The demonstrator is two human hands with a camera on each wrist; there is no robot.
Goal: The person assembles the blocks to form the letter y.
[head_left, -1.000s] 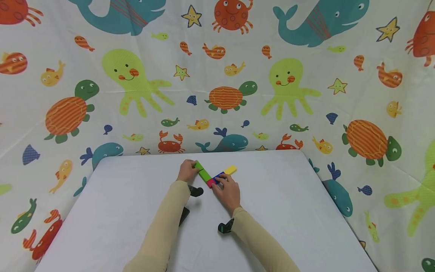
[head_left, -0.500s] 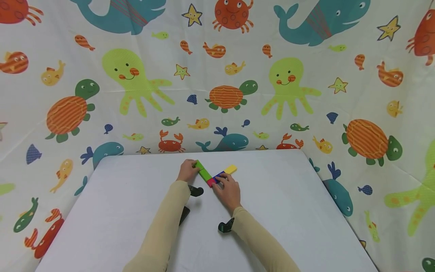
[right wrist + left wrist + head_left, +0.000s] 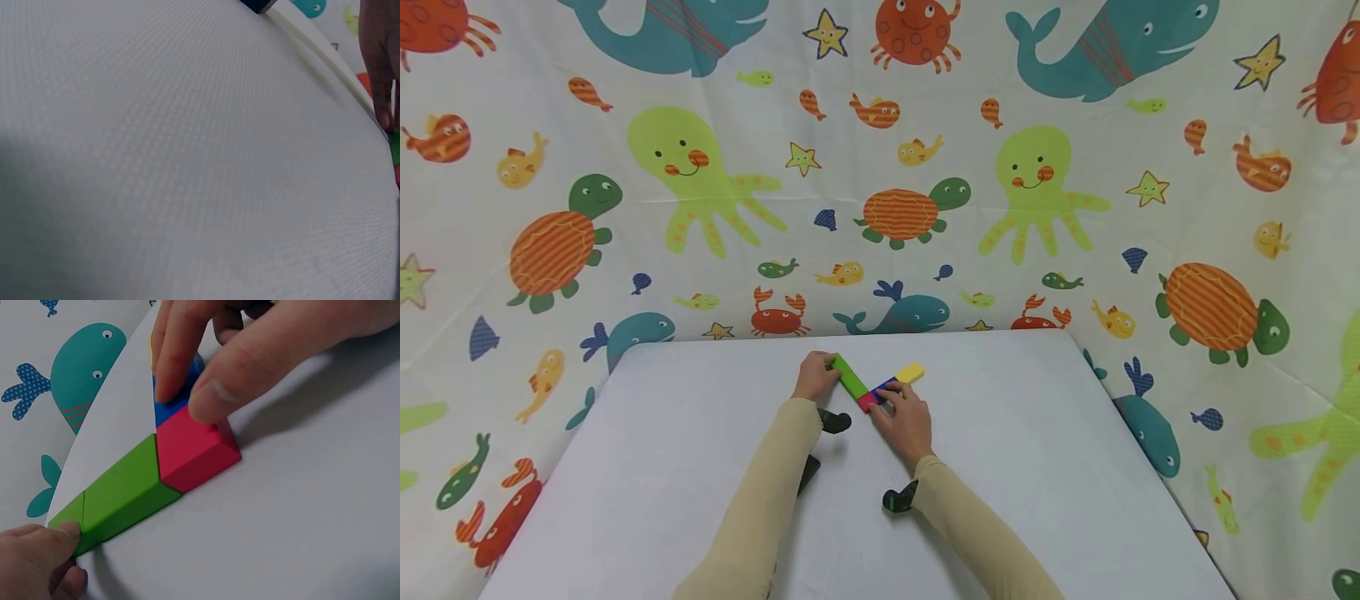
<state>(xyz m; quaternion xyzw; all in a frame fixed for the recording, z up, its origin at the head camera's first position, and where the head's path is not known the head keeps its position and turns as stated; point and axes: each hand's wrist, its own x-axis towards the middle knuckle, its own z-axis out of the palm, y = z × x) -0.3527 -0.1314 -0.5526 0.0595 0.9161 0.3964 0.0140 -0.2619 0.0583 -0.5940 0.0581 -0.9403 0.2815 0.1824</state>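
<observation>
A bent row of toy blocks lies on the white table (image 3: 700, 467). One arm has two green blocks (image 3: 125, 487) end to end, meeting a red block (image 3: 194, 447) at the corner. From there a blue block (image 3: 170, 412) and a yellow block (image 3: 912, 373) run off to the far right. My left hand (image 3: 815, 377) pinches the outer green block at its far end. My right hand (image 3: 906, 423) grips the corner, its thumb on the red block and a fingertip against the blue block's far side. The right wrist view mostly shows bare tablecloth.
A dark flat object (image 3: 808, 475) lies partly hidden beneath the left forearm. Both wrists carry small black cameras, the right one (image 3: 898, 500) low over the cloth. Behind the table's back edge hangs a curtain (image 3: 880, 150) printed with sea animals.
</observation>
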